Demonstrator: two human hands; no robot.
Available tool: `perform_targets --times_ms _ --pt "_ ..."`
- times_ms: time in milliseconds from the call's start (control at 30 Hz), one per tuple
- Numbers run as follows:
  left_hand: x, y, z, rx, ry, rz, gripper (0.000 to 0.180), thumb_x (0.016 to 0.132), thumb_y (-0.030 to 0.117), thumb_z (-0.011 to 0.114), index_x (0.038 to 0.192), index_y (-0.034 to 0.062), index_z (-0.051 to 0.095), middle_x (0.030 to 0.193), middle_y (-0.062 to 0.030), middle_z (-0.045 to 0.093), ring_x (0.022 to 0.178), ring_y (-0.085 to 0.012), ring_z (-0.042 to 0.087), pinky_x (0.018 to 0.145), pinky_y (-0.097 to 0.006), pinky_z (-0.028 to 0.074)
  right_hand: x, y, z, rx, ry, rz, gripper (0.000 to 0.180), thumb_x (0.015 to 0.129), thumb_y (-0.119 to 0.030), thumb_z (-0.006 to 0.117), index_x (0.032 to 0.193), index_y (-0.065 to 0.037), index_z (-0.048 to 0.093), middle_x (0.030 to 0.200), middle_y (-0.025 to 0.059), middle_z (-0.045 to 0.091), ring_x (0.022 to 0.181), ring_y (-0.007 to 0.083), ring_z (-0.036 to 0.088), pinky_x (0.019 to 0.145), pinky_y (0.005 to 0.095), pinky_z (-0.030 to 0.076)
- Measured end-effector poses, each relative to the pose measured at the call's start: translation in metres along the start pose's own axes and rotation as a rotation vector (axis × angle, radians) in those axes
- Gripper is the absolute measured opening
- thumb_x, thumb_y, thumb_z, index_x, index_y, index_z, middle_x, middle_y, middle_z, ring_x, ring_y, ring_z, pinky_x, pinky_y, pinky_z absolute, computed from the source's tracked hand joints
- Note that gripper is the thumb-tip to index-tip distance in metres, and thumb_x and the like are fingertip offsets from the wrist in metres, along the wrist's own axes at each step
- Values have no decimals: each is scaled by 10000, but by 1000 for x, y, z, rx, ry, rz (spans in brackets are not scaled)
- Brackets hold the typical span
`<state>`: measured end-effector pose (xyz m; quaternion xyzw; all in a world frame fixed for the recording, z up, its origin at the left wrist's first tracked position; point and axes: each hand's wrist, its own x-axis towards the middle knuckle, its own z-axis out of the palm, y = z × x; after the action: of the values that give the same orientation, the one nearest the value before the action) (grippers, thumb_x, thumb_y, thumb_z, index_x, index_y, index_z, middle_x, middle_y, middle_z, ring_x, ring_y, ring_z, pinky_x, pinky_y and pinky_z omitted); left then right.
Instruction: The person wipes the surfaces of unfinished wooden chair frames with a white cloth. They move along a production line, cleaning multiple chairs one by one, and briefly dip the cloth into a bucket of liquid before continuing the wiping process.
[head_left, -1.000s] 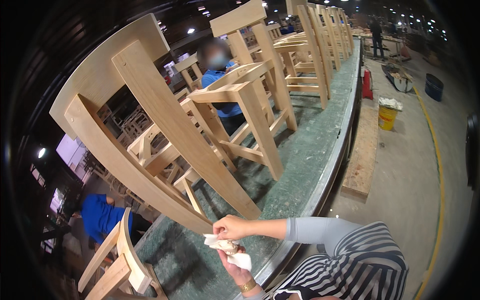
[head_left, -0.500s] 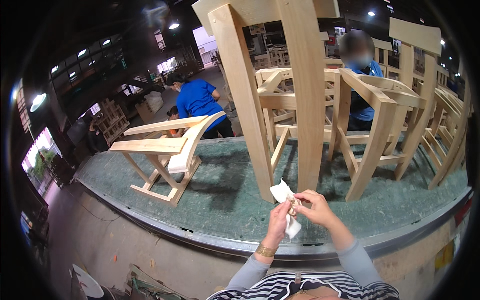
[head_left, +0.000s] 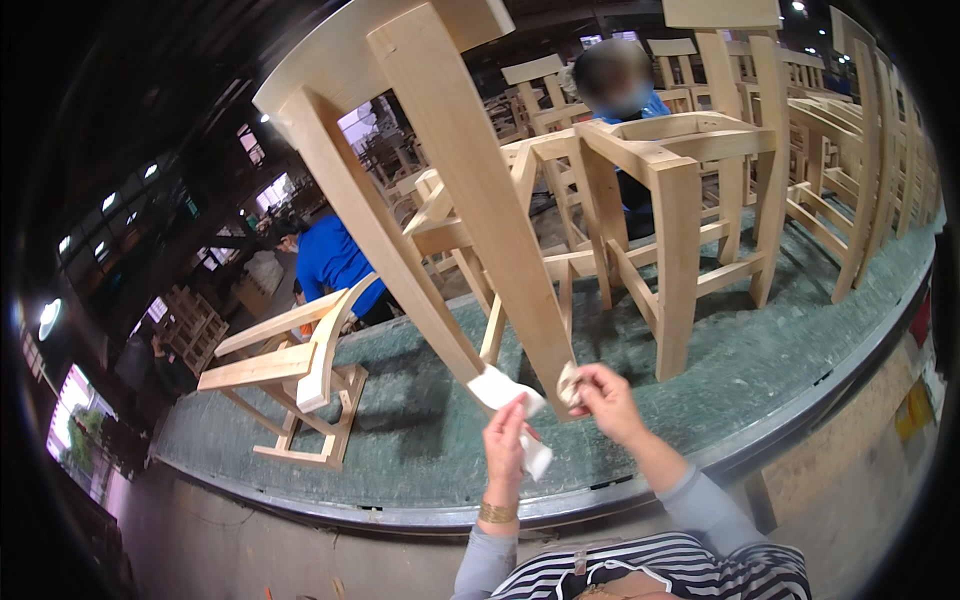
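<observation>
My left hand (head_left: 503, 445) pinches a white, soft, cloth-like piece (head_left: 500, 388), one end sticking up above the fingers and another hanging below. My right hand (head_left: 608, 402), a short way to the right, is closed on a small crumpled beige piece (head_left: 569, 384); its exact kind I cannot make out. Both hands hover over the near part of the green worktop, in front of the feet of a bare wooden chair (head_left: 475, 170). That chair stands close before me with its backrest toward me, and its two long back legs come down just beyond my hands.
On the green worktop (head_left: 400, 460) a wooden chair frame (head_left: 258, 364) lies tipped at the left. Another frame (head_left: 678, 250) stands upright to the right, with more chairs behind it. One person in blue (head_left: 335, 262) bends at the far left; another (head_left: 640, 200) is behind the frames.
My hands have come apart: the left keeps the white piece, the right has drawn the beige piece away to the right. The view has turned right and tilted.
</observation>
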<state>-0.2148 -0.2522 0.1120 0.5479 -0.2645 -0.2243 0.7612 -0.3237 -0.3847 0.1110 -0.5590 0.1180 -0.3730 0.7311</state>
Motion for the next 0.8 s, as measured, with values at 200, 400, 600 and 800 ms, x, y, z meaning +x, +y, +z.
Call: perform_targets --times_ms 200,400,600,800 --pt "72 36 -97 25 309 290 258 859 123 564 1077 -14 573 935 -57 596 605 -73 519 545 -211 448 24 -28 -8 166 244 -7 227 933 -201 442 1135 -98 437 898 46 557 641 105 542 472 224 455" --pt "173 36 -177 355 346 479 296 849 184 591 1072 -11 579 1003 -92 573 767 -120 548 651 -259 468 71 -42 33 221 289 -400 270 898 -223 530 1103 -75 432 896 5 517 721 80 503 617 221 426" --pt "244 57 -176 708 299 775 399 815 300 624 1054 -18 588 991 -174 544 901 -317 558 777 -331 447 124 -46 82 88 684 -694 369 941 -294 431 1221 -59 379 1124 82 550 1004 135 525 869 299 377" --pt "289 67 -174 605 -246 619 353 874 314 547 906 -34 595 813 -124 553 741 -240 542 668 -319 435 168 -39 120 -185 846 -974 439 959 -288 378 1278 3 302 1239 138 470 1114 201 461 962 333 308"
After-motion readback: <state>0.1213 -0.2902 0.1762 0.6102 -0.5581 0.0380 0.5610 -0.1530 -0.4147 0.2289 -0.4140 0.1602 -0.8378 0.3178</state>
